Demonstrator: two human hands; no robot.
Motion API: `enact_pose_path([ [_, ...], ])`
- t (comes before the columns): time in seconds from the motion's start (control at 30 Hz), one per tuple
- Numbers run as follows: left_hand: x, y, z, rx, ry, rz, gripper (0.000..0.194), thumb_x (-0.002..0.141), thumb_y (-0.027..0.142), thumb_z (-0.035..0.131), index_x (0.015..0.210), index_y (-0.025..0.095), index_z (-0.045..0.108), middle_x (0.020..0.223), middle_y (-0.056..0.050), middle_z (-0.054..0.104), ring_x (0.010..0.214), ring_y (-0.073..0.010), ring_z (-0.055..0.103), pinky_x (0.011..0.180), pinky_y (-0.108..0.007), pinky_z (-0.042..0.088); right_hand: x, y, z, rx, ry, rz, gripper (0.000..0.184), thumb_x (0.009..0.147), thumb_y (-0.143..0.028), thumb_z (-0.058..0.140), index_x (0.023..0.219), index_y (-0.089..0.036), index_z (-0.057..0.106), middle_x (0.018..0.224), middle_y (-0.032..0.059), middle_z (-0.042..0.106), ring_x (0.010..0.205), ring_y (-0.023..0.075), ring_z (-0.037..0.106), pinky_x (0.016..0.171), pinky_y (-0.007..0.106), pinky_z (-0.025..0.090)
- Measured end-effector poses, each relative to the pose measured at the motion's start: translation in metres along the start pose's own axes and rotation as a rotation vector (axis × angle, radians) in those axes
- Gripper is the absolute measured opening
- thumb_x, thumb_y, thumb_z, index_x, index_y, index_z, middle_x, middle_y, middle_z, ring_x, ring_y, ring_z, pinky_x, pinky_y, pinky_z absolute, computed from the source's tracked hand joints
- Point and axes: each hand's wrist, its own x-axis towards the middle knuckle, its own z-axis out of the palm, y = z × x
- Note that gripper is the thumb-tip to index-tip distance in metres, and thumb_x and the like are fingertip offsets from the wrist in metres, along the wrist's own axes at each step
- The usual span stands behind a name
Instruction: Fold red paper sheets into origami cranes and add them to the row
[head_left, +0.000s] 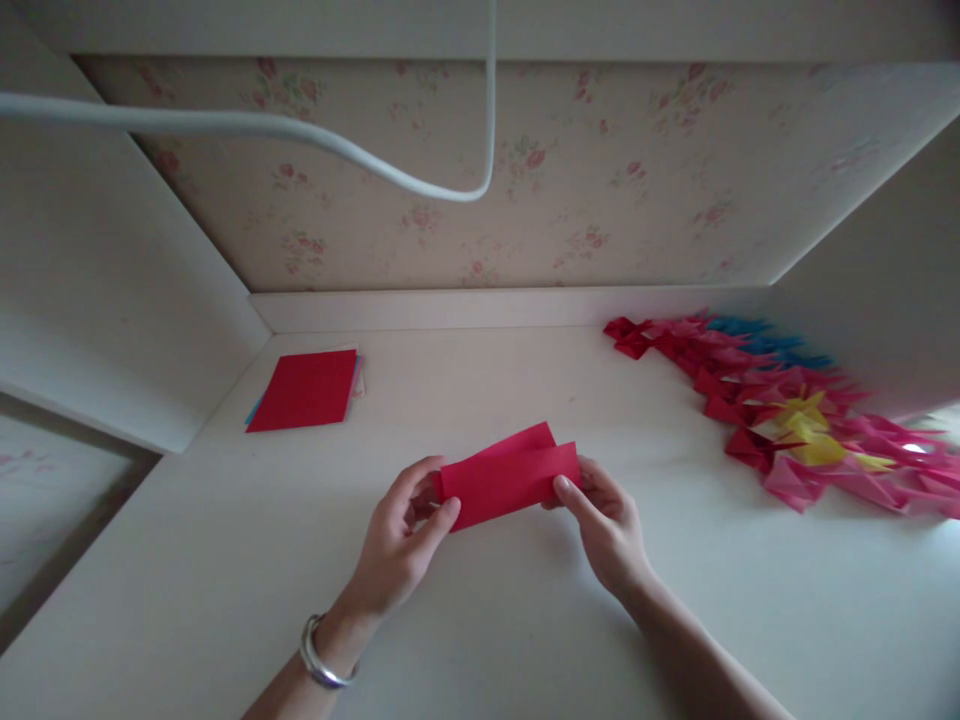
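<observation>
A sheet of red paper [506, 485], doubled over into a long strip with its two layers slightly out of line, is held between my hands above the white table. My left hand [405, 540] pinches its left end, thumb on the near face and fingers behind. At the right end my right hand [606, 525] grips it the same way, thumb in front. Part of the back layer shows above the front one. Both hands' fingertips are partly hidden behind the paper.
Back left on the table [480, 640] lies a stack of square paper [307, 390], red on top. Folded paper pieces [810, 420] in red, pink, yellow and blue line the right side. A white cable [300, 125] crosses in front of the flowered wall [600, 200].
</observation>
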Motion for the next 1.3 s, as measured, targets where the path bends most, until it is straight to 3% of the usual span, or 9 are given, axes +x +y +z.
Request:
enact_pose_path([
  [0.07, -0.001, -0.002, 0.000, 0.026, -0.040, -0.017, 0.052, 0.088, 0.032, 0.068, 0.136, 0.024, 0.052, 0.098, -0.006, 0.071, 0.079, -0.0166, 0.065, 0.074, -0.026, 0.053, 0.000, -0.001, 0.004, 0.061, 0.019, -0.006, 0.033, 0.081, -0.034, 0.077, 0.111, -0.025, 0.068, 0.090, 0.0031, 0.076, 0.070, 0.0166, 0.065, 0.062, 0.029, 0.055],
  [0.2, -0.001, 0.003, 0.002, 0.082, -0.153, -0.098, 0.052, 0.088, 0.035, 0.067, 0.136, 0.024, 0.053, 0.108, -0.009, 0.070, 0.082, -0.0191, 0.066, 0.071, -0.027, 0.054, 0.000, -0.005, 0.010, 0.106, 0.021, 0.006, 0.036, 0.080, -0.032, 0.078, 0.113, -0.027, 0.064, 0.094, 0.0030, 0.076, 0.079, 0.0189, 0.069, 0.068, 0.031, 0.057],
  [0.27, -0.001, 0.006, 0.003, 0.084, -0.152, -0.100, 0.053, 0.086, 0.036, 0.069, 0.136, 0.025, 0.054, 0.114, -0.010, 0.069, 0.088, -0.0210, 0.067, 0.073, -0.028, 0.054, 0.000, -0.005, 0.012, 0.077, 0.020, 0.010, 0.033, 0.079, -0.033, 0.078, 0.109, -0.026, 0.065, 0.095, 0.0038, 0.077, 0.082, 0.0202, 0.070, 0.072, 0.033, 0.058],
  [0.47, 0.001, 0.009, 0.001, 0.108, -0.157, -0.138, 0.043, 0.084, 0.039, 0.071, 0.122, 0.021, 0.067, 0.104, -0.010, 0.074, 0.083, -0.0221, 0.069, 0.068, -0.028, 0.054, -0.002, 0.000, 0.015, -0.017, 0.011, 0.024, 0.030, 0.075, -0.035, 0.081, 0.100, -0.024, 0.070, 0.096, 0.0059, 0.077, 0.087, 0.0221, 0.071, 0.077, 0.034, 0.058],
  [0.6, 0.003, 0.009, 0.002, 0.162, -0.225, -0.146, 0.039, 0.084, 0.038, 0.071, 0.119, 0.020, 0.069, 0.112, -0.011, 0.074, 0.094, -0.0274, 0.071, 0.075, -0.031, 0.057, -0.002, -0.003, 0.016, -0.047, -0.014, 0.029, 0.028, 0.076, -0.036, 0.080, 0.099, -0.024, 0.072, 0.095, 0.0055, 0.077, 0.086, 0.0216, 0.071, 0.077, 0.032, 0.058],
  [0.9, -0.002, 0.016, 0.011, 0.180, -0.304, -0.131, 0.041, 0.090, 0.035, 0.065, 0.130, 0.025, 0.066, 0.129, -0.010, 0.068, 0.107, -0.0292, 0.069, 0.089, -0.037, 0.057, -0.008, 0.002, 0.018, -0.144, -0.085, 0.096, 0.028, 0.082, -0.040, 0.075, 0.105, -0.024, 0.075, 0.100, 0.0068, 0.078, 0.087, 0.0240, 0.071, 0.076, 0.033, 0.057],
  [1.3, 0.001, -0.003, 0.012, 0.220, -0.281, -0.135, 0.045, 0.092, 0.034, 0.063, 0.135, 0.025, 0.061, 0.140, -0.006, 0.061, 0.122, -0.0288, 0.062, 0.102, -0.042, 0.053, -0.009, 0.000, 0.019, -0.217, -0.111, 0.139, 0.035, 0.086, -0.044, 0.069, 0.113, -0.022, 0.073, 0.109, 0.0076, 0.076, 0.095, 0.0255, 0.071, 0.081, 0.034, 0.057],
])
